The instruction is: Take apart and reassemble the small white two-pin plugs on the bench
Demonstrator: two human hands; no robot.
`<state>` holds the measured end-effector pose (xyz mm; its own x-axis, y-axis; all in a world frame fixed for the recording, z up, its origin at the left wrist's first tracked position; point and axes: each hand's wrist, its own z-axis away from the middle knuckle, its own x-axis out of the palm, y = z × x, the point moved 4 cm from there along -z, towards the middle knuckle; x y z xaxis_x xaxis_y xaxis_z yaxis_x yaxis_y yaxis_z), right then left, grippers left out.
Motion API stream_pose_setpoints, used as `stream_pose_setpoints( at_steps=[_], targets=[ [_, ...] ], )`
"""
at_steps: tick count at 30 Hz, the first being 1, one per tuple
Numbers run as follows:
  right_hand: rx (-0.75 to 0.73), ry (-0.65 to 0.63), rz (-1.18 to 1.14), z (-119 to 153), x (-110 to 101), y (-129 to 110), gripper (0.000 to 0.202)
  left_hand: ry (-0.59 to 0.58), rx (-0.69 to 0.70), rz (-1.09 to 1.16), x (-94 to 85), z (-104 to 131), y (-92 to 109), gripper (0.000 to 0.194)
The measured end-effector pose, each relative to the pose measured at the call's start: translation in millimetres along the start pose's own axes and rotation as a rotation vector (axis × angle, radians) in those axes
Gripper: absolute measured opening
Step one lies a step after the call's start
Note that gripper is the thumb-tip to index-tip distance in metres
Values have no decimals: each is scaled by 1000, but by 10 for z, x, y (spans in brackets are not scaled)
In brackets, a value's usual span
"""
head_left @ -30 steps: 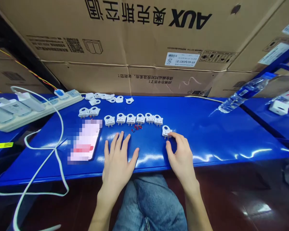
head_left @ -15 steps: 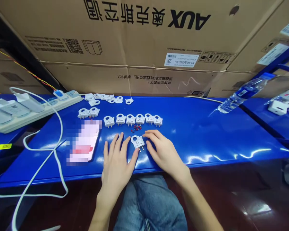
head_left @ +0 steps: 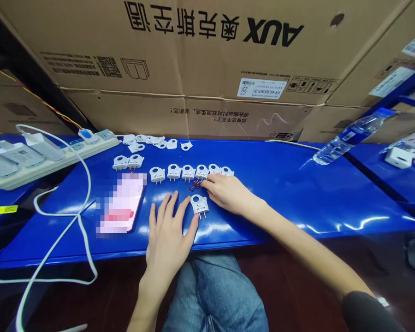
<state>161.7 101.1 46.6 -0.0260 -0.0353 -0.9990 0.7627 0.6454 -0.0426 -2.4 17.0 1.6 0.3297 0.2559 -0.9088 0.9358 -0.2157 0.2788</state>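
Observation:
A white two-pin plug piece (head_left: pixel 199 204) with a round ring lies near the table's front edge. My left hand (head_left: pixel 169 228) rests on the table just left of it, fingers spread, the thumb by its lower left side. Farther back, my right hand (head_left: pixel 226 192) has its fingertips pinched at a small pile of red and black wired parts (head_left: pixel 195 186); what is between them is too small to tell. Behind the pile stands a row of several white plug pieces (head_left: pixel 187 172), its right end partly covered by my right hand.
Two plug pieces (head_left: pixel 135 161) and loose white covers (head_left: pixel 172 144) lie at the back left. A phone (head_left: pixel 124 203), power strip (head_left: pixel 60 160) and white cable (head_left: pixel 79 216) are left; a bottle (head_left: pixel 352 137) leans at right. A large carton (head_left: pixel 207 60) stands behind.
My right hand has moved away from the front plug piece, up to the small wired parts, and its fingers have closed there. The front plug piece has turned slightly. My left hand stays in place.

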Motion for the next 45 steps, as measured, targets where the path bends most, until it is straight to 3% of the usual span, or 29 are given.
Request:
stream_pose_setpoints(
  at_steps=[15,24,34,45],
  targets=[
    [60,69,-180,130,-24,166,10,-3,2,1,-12,-6,11,47],
    [52,87,-178,116,35,112,28,-5,11,-10,-1,-5,11,45],
    [103,78,-147,88,36,95,15,3,5,3,-23,-6,23,44],
    [147,87,-144,91,13,68,23,-2,11,-3,-23,-10,26,46]
  ],
)
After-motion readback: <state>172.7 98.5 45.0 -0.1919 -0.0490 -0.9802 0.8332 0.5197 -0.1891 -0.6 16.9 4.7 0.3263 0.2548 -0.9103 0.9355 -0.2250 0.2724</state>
